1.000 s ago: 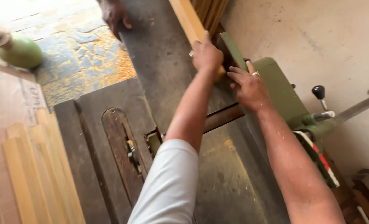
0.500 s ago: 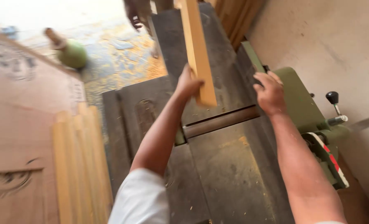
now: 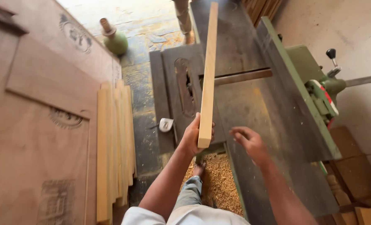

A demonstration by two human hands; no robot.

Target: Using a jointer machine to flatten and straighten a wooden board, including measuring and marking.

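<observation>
Our left grip is wrapped around the near end of a long pale wooden strip, which runs straight away from us, its far end lifted over the grey machine desk. Our right hand hovers open and empty just right of that same end, touching nothing. Similar strips lie stacked well left.

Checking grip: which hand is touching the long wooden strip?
Touching: head view shows left hand gripping the wooden strip; right hand is apart, open.

pale smooth wood strip; dull worn metal machine table.
</observation>
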